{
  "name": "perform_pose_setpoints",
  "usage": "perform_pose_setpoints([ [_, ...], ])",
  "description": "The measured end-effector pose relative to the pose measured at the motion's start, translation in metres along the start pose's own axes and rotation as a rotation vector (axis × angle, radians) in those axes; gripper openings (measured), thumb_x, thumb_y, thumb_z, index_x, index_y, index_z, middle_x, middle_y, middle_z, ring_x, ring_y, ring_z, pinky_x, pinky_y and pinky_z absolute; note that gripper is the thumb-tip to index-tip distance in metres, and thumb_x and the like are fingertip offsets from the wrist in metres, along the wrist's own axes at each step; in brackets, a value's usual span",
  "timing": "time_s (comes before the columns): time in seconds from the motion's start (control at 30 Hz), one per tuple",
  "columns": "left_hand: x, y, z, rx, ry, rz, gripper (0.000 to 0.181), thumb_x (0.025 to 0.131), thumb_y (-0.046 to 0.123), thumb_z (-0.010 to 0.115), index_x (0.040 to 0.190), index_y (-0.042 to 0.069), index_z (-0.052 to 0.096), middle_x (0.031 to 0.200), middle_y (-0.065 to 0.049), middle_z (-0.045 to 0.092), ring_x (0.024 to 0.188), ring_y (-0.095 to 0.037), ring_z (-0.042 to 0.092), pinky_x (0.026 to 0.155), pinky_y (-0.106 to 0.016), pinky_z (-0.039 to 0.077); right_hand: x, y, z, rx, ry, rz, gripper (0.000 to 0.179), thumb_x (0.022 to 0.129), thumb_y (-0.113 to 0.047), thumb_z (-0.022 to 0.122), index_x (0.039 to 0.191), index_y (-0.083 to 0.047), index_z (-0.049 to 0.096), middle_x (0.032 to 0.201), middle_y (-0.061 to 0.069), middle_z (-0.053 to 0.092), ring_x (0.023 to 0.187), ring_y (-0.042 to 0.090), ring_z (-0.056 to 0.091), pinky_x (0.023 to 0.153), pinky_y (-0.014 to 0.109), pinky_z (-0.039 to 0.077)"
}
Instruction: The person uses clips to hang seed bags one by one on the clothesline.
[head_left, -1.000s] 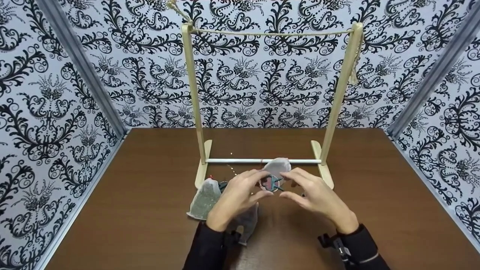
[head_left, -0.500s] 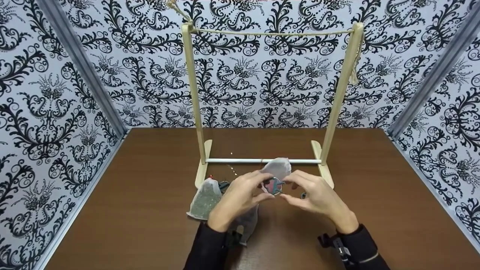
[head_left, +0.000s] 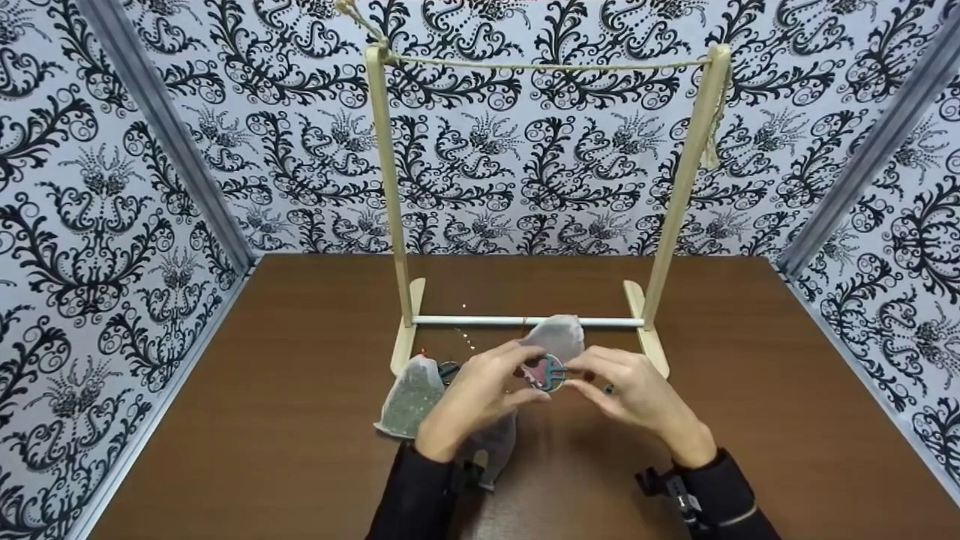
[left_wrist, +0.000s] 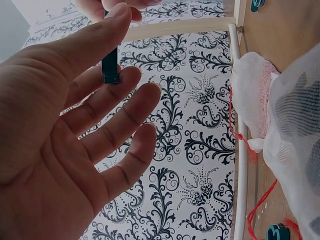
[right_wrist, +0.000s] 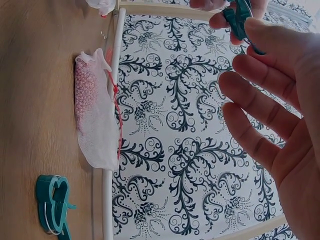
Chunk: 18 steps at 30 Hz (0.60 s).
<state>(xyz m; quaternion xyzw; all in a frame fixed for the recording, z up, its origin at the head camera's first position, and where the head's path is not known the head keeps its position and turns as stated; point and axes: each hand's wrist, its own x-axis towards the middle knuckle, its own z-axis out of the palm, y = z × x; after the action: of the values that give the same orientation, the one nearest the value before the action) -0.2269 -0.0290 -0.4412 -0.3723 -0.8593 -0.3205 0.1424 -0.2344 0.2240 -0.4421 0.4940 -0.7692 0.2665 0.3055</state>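
Between both hands, above the table, is a teal plastic clothespin (head_left: 553, 373) with a thin wire ring. My left hand (head_left: 480, 394) pinches one side of it by thumb and forefinger, its other fingers spread loosely. From the other side, my right hand (head_left: 637, 386) pinches the two prongs between thumb and fingertips. A white mesh pouch (right_wrist: 92, 115) with reddish filling and a red string lies by the white rod. Another pouch (head_left: 409, 401), grey-green, lies left of my left hand; a third (head_left: 499, 442) is partly hidden under that wrist.
A second teal clothespin (right_wrist: 45, 200) lies on the brown table (head_left: 300, 360), and another (head_left: 448, 370) beside the grey-green pouch. Behind my hands stands a wooden frame (head_left: 390, 187), with a rope (head_left: 540, 67) across its top and a white rod (head_left: 480, 321) low down. Small white bits lie nearby.
Between my hands the clothespin has turned so that its prongs point more squarely to the right. My right fingers have closed in on them; the pouches stay where they were.
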Motion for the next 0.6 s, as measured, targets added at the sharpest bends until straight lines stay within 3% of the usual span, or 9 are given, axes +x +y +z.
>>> perform_pose_setpoints([
  [0.2,0.0007,-0.0003,-0.0025,-0.012,0.013,0.012,0.053,0.086,0.032,0.081,0.131,0.008,0.067,0.119,-0.006,0.077,0.098,-0.017,0.076,0.09,-0.032,0.06,0.0,0.0018,-0.0003,-0.046,0.027,-0.028,0.033,0.076,0.003,0.084,0.107,-0.005,0.075,0.092,0.003,0.075,0.075,0.011,0.068,0.069,0.019,0.055],
  [0.37,0.0012,0.001,-0.0064,-0.018,0.01,-0.024,0.047,0.085,0.033,0.082,0.126,0.011,0.072,0.11,-0.003,0.079,0.094,-0.017,0.077,0.086,-0.033,0.059,0.0006,0.002,-0.0013,-0.075,0.032,-0.024,0.037,0.075,0.005,0.084,0.108,-0.008,0.075,0.095,-0.001,0.076,0.08,0.009,0.069,0.072,0.02,0.055],
  [0.6,0.0016,0.0015,-0.0054,0.015,0.027,-0.032,0.043,0.085,0.033,0.083,0.121,0.012,0.074,0.104,-0.002,0.08,0.091,-0.017,0.076,0.084,-0.032,0.058,-0.0003,0.0023,-0.0011,-0.068,0.048,-0.004,0.027,0.081,0.0,0.08,0.107,-0.008,0.076,0.095,0.001,0.077,0.081,0.013,0.072,0.074,0.023,0.057],
])
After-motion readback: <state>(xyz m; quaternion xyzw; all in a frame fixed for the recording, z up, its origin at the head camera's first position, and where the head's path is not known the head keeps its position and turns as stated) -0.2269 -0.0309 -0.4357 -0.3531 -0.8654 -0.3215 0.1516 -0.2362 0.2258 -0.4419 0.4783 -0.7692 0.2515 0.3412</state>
